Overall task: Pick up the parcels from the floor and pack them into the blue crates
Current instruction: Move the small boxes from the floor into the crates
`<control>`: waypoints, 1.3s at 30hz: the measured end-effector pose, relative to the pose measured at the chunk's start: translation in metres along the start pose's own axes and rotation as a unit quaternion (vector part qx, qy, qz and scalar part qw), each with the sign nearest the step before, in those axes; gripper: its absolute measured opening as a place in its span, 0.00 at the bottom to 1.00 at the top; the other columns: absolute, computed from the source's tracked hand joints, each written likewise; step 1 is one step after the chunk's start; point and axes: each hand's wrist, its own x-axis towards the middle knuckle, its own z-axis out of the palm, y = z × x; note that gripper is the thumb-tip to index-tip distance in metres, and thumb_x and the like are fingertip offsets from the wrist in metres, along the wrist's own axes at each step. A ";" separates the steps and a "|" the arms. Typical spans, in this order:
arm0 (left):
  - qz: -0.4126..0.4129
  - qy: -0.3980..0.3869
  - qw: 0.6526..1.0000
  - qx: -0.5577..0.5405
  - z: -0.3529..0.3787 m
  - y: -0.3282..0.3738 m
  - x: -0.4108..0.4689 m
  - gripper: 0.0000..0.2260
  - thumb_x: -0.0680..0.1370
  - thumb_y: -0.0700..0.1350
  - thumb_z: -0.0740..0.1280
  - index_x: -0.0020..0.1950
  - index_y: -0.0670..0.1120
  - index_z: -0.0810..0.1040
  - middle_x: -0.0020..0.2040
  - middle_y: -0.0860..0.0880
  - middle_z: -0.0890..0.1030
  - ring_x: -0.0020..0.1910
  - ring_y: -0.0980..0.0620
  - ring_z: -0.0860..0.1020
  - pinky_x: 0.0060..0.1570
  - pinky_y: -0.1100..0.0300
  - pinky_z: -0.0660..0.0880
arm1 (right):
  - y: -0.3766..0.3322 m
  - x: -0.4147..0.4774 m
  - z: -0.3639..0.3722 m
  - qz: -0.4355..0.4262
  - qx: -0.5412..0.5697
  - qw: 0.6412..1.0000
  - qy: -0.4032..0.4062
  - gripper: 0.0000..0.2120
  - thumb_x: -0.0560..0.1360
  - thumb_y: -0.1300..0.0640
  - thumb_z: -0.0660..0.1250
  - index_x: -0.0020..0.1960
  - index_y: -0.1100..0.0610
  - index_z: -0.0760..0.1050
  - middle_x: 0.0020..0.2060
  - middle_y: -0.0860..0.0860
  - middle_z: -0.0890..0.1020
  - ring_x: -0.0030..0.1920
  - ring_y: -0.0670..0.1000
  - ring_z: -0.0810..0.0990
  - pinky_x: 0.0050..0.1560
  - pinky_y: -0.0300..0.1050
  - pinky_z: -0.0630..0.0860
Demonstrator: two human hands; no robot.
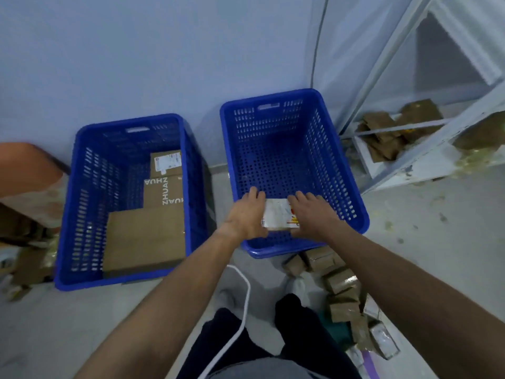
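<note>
your left hand [246, 214]: it grips the left edge of the parcel [277, 214], with the fingers curled over the far side and the thumb at the near side.
your right hand [311, 214]: it grips the parcel's right edge the same way, fingers bent round it.
parcel: small and flat, with a white label facing up that carries red and yellow print. you hold it between both hands inside the near end of the right crate [269, 124]. you cannot tell whether it touches the perforated bottom.
right crate: blue, with slotted walls. only the parcel in your hands shows inside it.
left crate [90, 187]: blue, just beside the right one and nearer the wall. a large flat box [144, 239] lies at its near end, a box printed "zhuan" [164, 190] lies behind that, and a labelled box [166, 162] sits at the far end.
floor parcels [341, 280]: a loose pile of brown wrapped packets lies by your right leg, starting just beside the near corner of the right crate.
white cable [246, 296]: it curves across the floor [109, 324] between your arms.
shelf frame [396, 128]: it stands to the right of the crates, with more brown packets [382, 124] on its low tier.
</note>
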 end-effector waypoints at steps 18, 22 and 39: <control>-0.164 -0.232 0.944 -0.168 0.216 -0.049 0.153 0.36 0.71 0.59 0.75 0.71 0.45 0.66 0.75 0.40 0.57 0.60 0.42 0.74 0.60 0.50 0.76 | 0.040 0.174 0.202 -0.045 0.071 0.979 -0.186 0.40 0.68 0.38 0.73 0.70 0.56 0.60 0.63 0.54 0.67 0.53 0.56 0.77 0.48 0.51 0.75; -0.198 -0.245 0.933 -0.177 0.258 -0.055 0.178 0.28 0.72 0.52 0.74 0.68 0.46 0.69 0.75 0.39 0.58 0.56 0.44 0.74 0.57 0.52 0.77 | 0.040 0.198 0.244 -0.050 0.050 0.976 -0.208 0.40 0.72 0.41 0.72 0.72 0.58 0.58 0.66 0.56 0.65 0.52 0.57 0.78 0.42 0.49 0.70; -0.192 -0.347 0.917 -0.039 0.320 -0.046 0.179 0.31 0.78 0.47 0.70 0.76 0.40 0.60 0.76 0.36 0.54 0.65 0.40 0.72 0.60 0.50 0.75 | 0.032 0.220 0.318 0.006 0.191 0.919 -0.345 0.35 0.79 0.49 0.64 0.79 0.57 0.51 0.76 0.54 0.58 0.68 0.58 0.69 0.61 0.50 0.70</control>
